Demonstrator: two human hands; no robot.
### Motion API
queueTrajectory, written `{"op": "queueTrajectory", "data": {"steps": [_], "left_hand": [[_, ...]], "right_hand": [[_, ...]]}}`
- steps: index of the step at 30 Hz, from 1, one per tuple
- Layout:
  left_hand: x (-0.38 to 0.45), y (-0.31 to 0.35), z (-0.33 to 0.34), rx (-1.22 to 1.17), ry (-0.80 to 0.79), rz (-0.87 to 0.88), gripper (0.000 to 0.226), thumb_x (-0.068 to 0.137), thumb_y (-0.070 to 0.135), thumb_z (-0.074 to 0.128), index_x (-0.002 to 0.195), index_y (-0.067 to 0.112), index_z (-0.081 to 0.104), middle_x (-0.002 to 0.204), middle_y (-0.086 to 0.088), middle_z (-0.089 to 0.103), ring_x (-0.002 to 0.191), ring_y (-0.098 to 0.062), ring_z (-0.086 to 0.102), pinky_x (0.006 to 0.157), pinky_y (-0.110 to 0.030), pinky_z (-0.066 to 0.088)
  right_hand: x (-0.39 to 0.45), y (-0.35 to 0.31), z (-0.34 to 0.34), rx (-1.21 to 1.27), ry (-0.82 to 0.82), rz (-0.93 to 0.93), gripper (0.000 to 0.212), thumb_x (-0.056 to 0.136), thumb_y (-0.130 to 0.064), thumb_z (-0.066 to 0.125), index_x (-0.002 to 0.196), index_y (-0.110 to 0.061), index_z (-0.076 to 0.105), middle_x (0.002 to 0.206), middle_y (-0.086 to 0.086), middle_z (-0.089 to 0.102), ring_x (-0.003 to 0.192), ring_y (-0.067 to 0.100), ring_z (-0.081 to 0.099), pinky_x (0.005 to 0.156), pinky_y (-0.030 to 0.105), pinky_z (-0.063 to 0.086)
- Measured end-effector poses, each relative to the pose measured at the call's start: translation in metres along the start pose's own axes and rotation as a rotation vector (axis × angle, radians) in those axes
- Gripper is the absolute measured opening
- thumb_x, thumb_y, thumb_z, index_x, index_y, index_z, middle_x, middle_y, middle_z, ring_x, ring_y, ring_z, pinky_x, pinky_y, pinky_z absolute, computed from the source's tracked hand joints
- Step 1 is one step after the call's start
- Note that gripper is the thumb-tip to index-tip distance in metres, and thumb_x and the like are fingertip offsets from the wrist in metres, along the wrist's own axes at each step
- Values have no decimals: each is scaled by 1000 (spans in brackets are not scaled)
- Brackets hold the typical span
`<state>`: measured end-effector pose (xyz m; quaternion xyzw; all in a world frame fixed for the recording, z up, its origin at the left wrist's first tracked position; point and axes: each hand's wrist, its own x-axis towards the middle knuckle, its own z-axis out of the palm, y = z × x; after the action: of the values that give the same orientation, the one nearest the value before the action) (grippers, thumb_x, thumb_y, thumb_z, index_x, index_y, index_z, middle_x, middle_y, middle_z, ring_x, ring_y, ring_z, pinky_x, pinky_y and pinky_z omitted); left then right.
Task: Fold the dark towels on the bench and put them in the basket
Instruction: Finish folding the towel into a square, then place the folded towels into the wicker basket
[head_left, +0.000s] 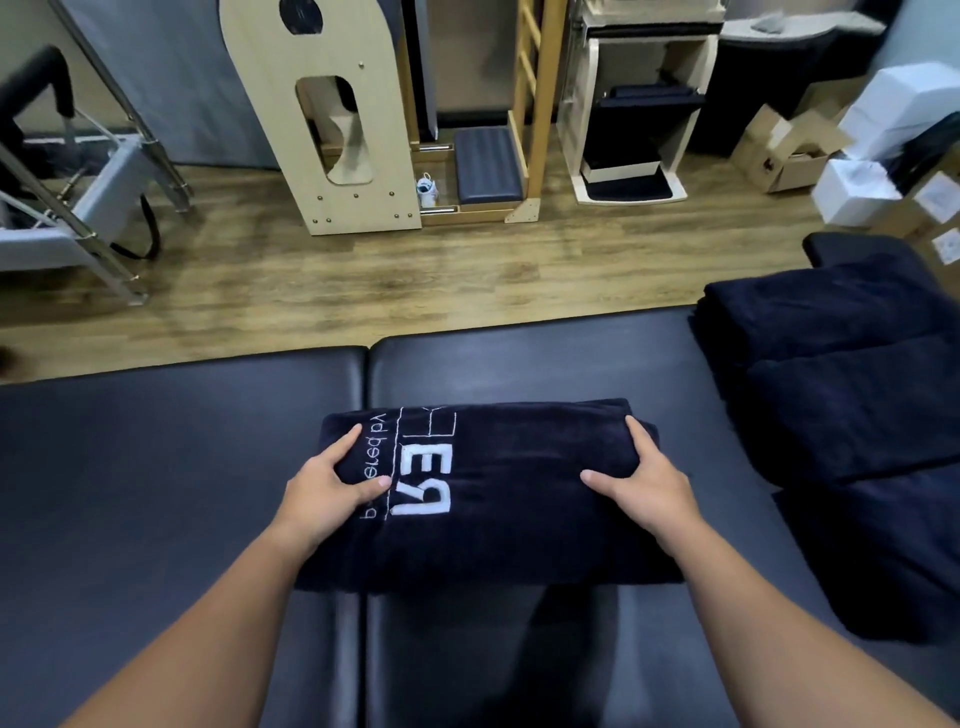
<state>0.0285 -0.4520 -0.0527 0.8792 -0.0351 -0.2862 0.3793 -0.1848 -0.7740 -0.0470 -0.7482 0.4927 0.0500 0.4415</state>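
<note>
While most of the lower view was taken up by the padded black tabletop (156, 467), a seam (366, 467) was seen running down it left of centre, dividing it into two cushions. Beyond its far edge a wooden floor (415, 270) was spread, on which pale wooden exercise frames (322, 119) and a metal-framed machine (78, 208) at the left were stood. Cardboard and white boxes (857, 156) were stacked in the far right corner.

At the right end of the tabletop a pile of dark towels (841, 374) was heaped, loosely folded and overlapping one another. Whether a basket was present could not be told.

At the middle of the tabletop, lying across the seam, a folded dark towel (519, 499) was laid flat as a thick rectangle, well apart from the pile. White stitched lettering (421, 483) was shown on its upper face, upside down to the wearer.

Both bare forearms were reached forward from the bottom edge. The left end of the folded towel was held by the left hand (324, 493), its thumb laid on top by the lettering and its fingers curled round the edge. The right end was grasped in the same way by the grip of the right hand (647, 478), thumb on top and fingers wrapped over the side.
</note>
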Motion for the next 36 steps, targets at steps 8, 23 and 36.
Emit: {"op": "queueTrajectory", "data": {"steps": [8, 23, 36], "left_hand": [[-58, -47, 1, -5, -105, 68, 92, 67, 36, 93, 141, 59, 44, 119, 18, 69, 111, -9, 64, 108, -36, 47], [-139, -65, 64, -86, -399, 93, 89, 65, 8, 90, 136, 47, 55, 101, 9, 78, 94, -17, 75, 99, -44, 55], [-263, 28, 272, 35, -600, 218, 86, 63, 9, 91, 136, 43, 58, 102, 10, 78, 94, -17, 75, 95, -45, 57]], "right_hand": [[-106, 63, 17, 64, -5, 92, 121, 60, -49, 93, 155, -52, 18, 142, -13, 53, 136, 22, 48, 111, 38, 42], [-245, 191, -1, 394, 118, 289, 111, 59, -5, 94, 153, -31, 40, 123, -4, 66, 106, 17, 65, 88, 29, 52], [-333, 379, -148, 517, 322, 386, 107, 61, -6, 93, 153, -26, 41, 118, -1, 67, 100, 17, 65, 86, 25, 46]]}}
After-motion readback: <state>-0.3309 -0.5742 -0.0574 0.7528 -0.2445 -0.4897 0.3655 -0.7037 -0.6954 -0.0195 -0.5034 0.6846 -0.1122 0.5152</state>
